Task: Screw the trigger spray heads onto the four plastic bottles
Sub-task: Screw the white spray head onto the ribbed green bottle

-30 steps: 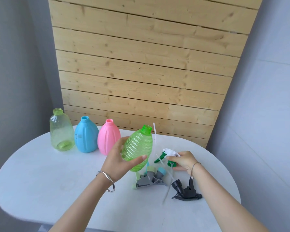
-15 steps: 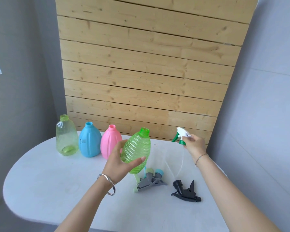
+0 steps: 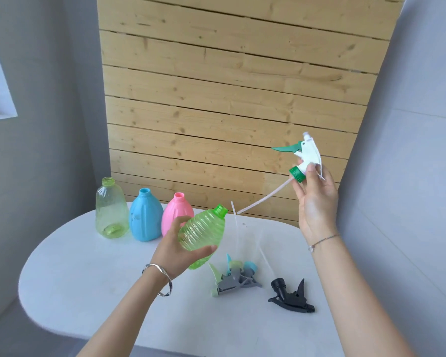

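My left hand (image 3: 177, 249) grips a ribbed green bottle (image 3: 202, 234) tilted with its open neck up and to the right, above the white table (image 3: 93, 287). My right hand (image 3: 316, 199) holds a white and green spray head (image 3: 303, 157) high at the right; its thin dip tube (image 3: 264, 198) slants down to a tip just right of the bottle's neck. On the table lie two grey spray heads (image 3: 233, 280) with light green and blue parts, and a black spray head (image 3: 291, 296). A clear yellow-green bottle (image 3: 111, 208), a blue bottle (image 3: 145, 215) and a pink bottle (image 3: 177, 211) stand uncapped at the back left.
A wall of wooden planks (image 3: 229, 99) rises behind the table, with grey walls on both sides. The table's rounded edge curves close at the left and front. Thin clear dip tubes (image 3: 238, 235) from the lying heads stick up near the middle.
My right hand has lifted the white and green spray head from the table up and to the right, and its tube now points at the green bottle's neck. The left hand barely moved.
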`<action>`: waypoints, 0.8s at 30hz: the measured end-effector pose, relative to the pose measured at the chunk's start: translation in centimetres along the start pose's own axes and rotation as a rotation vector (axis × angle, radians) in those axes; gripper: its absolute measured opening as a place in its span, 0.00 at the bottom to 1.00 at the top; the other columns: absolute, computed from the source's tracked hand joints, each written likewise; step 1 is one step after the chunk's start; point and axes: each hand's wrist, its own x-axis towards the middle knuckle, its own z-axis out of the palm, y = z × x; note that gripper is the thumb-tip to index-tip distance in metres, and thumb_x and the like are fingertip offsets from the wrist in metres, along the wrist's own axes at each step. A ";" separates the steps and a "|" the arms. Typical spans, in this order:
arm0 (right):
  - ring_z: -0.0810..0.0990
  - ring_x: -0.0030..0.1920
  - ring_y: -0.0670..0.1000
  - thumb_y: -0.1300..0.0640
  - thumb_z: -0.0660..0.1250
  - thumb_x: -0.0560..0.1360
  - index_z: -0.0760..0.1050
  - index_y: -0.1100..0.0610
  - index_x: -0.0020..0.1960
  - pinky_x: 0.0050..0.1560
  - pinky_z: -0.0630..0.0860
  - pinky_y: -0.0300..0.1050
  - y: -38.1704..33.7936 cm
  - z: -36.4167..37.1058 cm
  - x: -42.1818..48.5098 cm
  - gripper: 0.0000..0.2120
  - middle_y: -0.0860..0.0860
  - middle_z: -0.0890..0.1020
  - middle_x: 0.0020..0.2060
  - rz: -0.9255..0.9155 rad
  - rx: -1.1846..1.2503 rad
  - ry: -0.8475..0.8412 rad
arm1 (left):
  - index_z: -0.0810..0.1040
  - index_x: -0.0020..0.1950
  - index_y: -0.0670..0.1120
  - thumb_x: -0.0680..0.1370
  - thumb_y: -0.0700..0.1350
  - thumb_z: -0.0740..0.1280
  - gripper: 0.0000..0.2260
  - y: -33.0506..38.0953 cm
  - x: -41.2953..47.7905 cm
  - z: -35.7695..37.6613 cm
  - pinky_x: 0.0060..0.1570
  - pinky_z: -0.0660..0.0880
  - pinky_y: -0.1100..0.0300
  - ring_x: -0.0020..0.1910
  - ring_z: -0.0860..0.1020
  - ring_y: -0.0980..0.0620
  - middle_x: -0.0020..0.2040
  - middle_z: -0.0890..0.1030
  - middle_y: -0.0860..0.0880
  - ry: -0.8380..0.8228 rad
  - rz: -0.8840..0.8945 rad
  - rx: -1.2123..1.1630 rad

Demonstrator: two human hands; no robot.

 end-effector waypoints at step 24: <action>0.80 0.58 0.47 0.59 0.70 0.70 0.80 0.55 0.51 0.61 0.75 0.38 7.6 2.6 -6.5 0.10 0.51 0.85 0.52 0.396 -0.176 -0.548 | 0.75 0.56 0.63 0.53 0.62 0.75 0.32 0.1 -1.3 -2.3 0.53 0.74 0.65 0.58 0.75 0.62 0.58 0.78 0.59 -0.090 -0.105 -0.357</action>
